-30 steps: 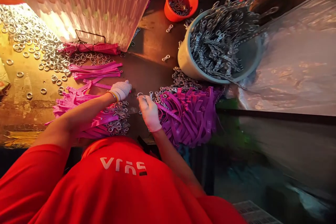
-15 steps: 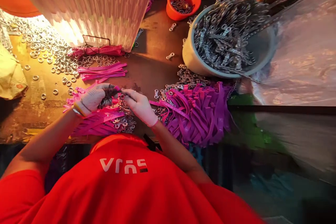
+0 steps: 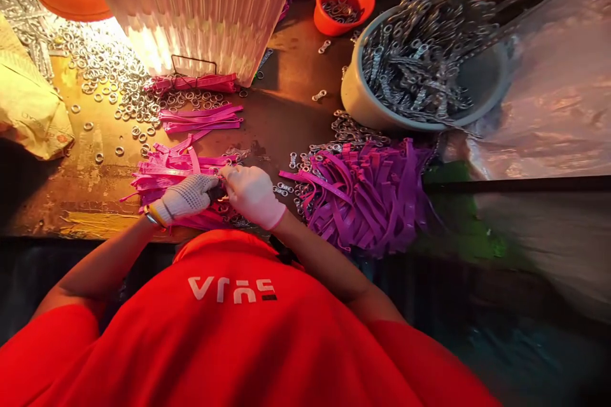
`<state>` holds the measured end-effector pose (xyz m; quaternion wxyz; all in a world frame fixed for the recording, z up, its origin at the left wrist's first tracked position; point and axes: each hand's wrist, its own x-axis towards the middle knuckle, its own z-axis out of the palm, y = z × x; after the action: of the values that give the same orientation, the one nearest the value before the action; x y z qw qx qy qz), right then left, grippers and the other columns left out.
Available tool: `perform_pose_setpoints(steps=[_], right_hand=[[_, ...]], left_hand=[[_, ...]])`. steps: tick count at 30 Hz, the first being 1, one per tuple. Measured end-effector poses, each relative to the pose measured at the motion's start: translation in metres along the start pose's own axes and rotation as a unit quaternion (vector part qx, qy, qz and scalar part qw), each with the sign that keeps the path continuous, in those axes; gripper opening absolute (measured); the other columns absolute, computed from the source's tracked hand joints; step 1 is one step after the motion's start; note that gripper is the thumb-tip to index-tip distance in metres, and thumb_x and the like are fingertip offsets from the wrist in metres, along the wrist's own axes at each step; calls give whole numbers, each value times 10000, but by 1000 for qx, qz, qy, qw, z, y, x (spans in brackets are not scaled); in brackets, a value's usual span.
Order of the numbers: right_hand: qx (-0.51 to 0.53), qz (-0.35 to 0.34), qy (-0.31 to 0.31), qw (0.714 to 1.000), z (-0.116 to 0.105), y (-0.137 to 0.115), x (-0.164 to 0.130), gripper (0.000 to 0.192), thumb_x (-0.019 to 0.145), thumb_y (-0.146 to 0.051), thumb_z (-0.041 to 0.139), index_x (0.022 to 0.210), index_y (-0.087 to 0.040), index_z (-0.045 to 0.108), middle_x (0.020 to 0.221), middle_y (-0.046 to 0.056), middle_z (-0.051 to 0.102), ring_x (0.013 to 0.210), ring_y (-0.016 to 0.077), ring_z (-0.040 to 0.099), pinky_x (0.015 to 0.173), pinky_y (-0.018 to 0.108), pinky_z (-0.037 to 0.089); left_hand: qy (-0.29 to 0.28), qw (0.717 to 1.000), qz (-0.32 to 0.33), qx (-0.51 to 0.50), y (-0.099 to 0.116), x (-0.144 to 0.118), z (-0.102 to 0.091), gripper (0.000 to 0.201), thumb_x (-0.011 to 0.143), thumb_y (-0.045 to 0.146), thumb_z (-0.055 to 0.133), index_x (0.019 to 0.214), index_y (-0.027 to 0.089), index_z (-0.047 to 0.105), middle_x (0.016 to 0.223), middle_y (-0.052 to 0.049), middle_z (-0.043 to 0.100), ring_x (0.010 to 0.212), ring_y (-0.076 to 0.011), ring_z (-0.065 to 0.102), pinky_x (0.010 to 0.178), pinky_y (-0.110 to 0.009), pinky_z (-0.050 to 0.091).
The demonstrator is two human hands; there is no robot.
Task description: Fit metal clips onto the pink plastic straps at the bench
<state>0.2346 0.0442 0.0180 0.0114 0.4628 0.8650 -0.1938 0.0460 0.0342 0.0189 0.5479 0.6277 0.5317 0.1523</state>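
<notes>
My gloved left hand, dotted on its back, and my gloved right hand meet just in front of my chest. Both are closed, fingertips pinched close together over something small and dark. My fingers cover most of it, so its kind does not show. Under and behind my left hand spreads a pile of pink-purple straps. To the right of my right hand lies a larger heap of purple straps, with metal links at its left edge.
A pale bucket full of metal chain pieces stands at the back right, near an orange cup holding rings. Loose metal rings scatter at left below a ribbed translucent panel. A pink strap bundle lies before it.
My left hand has turned so its dotted back faces up, and both hands have come together lower, nearer my body. The whole view has shifted slightly.
</notes>
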Motion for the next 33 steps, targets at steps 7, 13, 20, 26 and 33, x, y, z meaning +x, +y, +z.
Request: perform_pose_setpoints(steps=[7,13,20,26,33], right_hand=[[91,31,-53,994,-17,-1,3,519,996,-405,581,1443,-151,507,1207,127,755,1079,279,711,816,312,460],[1,14,-100,995,-7,-1,11,366,1029,-382,456,1196,-100,620,971,201,776,926,316,748,718,338,459],[-12,-45,-82,996,2,-2,34,497,1075,-452,348,1200,-54,619,902,218,750,895,323,727,726,343,429],[45,-41,-76,995,12,42,36,472,1058,-540,442,1132,-152,701,1096,157,748,1046,258,673,856,326,417],[-31,381,-33,924,57,159,34,336,1027,-325,553,1220,-65,643,1128,234,724,1059,292,680,812,339,416]], left_hand=[[78,971,-95,-203,-6,-10,10,223,841,368,698,801,151,663,617,7,588,461,-75,438,442,-198,316],[75,973,-106,-189,-8,-5,18,279,845,407,700,741,154,645,553,22,526,451,-78,416,435,-197,296],[66,997,-49,-9,-6,-3,-37,115,838,240,676,858,172,767,783,-48,728,684,-159,574,584,-216,427],[197,975,-101,3,-30,1,-71,126,822,240,734,938,222,779,707,2,695,611,-164,576,528,-227,416],[126,854,-211,-458,-17,26,-18,422,891,517,695,986,107,727,688,-35,655,415,-59,437,380,-185,282]])
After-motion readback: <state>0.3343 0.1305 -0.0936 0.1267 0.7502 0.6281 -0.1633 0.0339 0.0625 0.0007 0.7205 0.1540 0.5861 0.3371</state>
